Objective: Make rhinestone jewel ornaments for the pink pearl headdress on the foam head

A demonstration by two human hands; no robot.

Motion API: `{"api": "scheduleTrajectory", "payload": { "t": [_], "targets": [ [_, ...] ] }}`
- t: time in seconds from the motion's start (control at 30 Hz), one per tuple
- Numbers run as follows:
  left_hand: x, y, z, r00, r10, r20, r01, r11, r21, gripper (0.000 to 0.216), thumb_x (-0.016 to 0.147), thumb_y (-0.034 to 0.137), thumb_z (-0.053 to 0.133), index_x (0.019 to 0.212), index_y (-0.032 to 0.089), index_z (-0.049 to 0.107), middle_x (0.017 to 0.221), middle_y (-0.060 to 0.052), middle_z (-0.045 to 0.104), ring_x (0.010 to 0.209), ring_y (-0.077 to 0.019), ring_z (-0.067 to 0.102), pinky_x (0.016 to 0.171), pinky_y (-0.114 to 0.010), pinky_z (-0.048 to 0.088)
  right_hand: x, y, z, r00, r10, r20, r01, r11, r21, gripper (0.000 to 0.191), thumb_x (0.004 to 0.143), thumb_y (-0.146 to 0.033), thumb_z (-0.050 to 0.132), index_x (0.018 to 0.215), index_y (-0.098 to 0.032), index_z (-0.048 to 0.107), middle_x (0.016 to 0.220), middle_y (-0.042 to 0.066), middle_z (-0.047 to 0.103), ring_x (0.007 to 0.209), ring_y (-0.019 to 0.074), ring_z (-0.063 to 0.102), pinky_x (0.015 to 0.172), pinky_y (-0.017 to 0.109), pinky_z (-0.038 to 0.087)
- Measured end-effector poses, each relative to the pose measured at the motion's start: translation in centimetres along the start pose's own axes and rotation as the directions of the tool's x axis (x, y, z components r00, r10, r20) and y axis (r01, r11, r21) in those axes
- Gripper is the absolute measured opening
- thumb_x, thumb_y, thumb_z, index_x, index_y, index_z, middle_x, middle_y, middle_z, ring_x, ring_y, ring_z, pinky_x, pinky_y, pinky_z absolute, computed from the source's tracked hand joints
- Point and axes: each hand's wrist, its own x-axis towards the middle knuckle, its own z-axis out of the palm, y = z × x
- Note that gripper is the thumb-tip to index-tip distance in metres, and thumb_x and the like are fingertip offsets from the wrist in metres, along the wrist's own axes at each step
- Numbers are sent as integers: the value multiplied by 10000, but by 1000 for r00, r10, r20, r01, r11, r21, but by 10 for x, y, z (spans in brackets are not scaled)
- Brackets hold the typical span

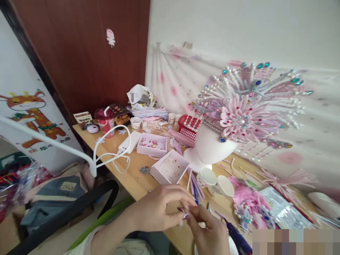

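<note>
My left hand (159, 207) and my right hand (209, 232) meet low in the view, over the near edge of the wooden table (132, 179). Their fingertips pinch together on something too small to make out. Just beyond them lie thin pink and purple sticks (196, 184) and two white paper cups (216, 182). A white mannequin head (209, 145) wearing a large pink beaded headdress (244, 109) stands behind the cups. Two open pink boxes of beads (170, 168) (152, 144) sit to the left of the head.
A red basket (189, 127), a red drink cup (106, 122), a white power bank (129, 142) with a cable, and a plastic bag (140, 96) crowd the far table. Pink tassels (248, 202) and plastic packets (284, 210) lie at right. A chair back (71, 207) and bags stand at left.
</note>
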Motion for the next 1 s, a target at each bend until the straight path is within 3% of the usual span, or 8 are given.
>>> {"api": "scheduleTrajectory", "payload": {
  "t": [0.17,0.27,0.33,0.43,0.53,0.7,0.83,1.0],
  "targets": [
    [-7,-26,-11,968,-137,-212,127,990,-61,249,749,43,667,938,179,754,1009,-64,759,810,-160,729,824,-293,587,-1,9,-6,999,34,42,-31,997,-74,437,913,-605,602,694,-241,701,594,-5,706,509,159,658,490,211,483],
    [-11,-48,-34,926,-224,-304,221,974,-46,177,772,139,681,935,171,742,871,-57,796,783,-194,765,759,-299,624,-10,12,-9,994,87,-73,-94,991,-92,428,948,-585,549,720,-239,654,606,1,699,539,168,671,492,212,485],
    [-15,-62,-54,917,-199,-346,232,971,58,183,823,221,646,975,173,735,921,-73,815,848,-221,783,806,-338,639,-17,10,-6,975,122,-186,-144,983,-112,439,981,-569,490,719,-240,614,613,3,677,555,173,655,513,228,478],
    [-22,-85,-83,918,-169,-359,242,956,167,252,899,292,548,1049,170,710,1035,-104,809,948,-239,778,874,-387,630,-27,7,7,954,148,-260,-190,971,-143,484,1006,-545,442,644,-241,540,555,-8,612,491,161,586,510,247,437],
    [-30,-107,-97,926,-163,-340,265,923,279,257,915,240,502,1072,185,697,1083,-107,790,980,-243,760,924,-434,601,-33,5,24,934,161,-320,-222,961,-165,504,1011,-534,435,606,-239,489,460,-29,518,406,146,501,461,256,372],
    [-36,-132,-97,942,-157,-297,289,831,475,227,805,149,656,1010,212,731,1061,-97,741,1032,-306,684,976,-514,520,-35,-2,48,942,93,-323,-180,951,-250,578,989,-560,498,530,-221,407,437,-42,411,398,108,398,434,246,289],
    [-36,-139,-99,953,-163,-255,280,797,535,164,864,151,625,961,202,748,963,-77,711,938,-266,687,879,-423,544,-31,-5,55,974,-7,-226,-65,949,-309,594,994,-516,521,521,-210,332,479,-62,332,431,75,348,445,217,280],
    [-38,-137,-105,950,-163,-267,291,774,562,204,874,140,633,1039,211,729,983,-59,686,949,-254,684,873,-398,544,-26,-7,52,977,-54,-205,-24,932,-362,549,988,-452,553,526,-209,384,482,-54,386,438,84,384,458,213,312]
  ]
}}
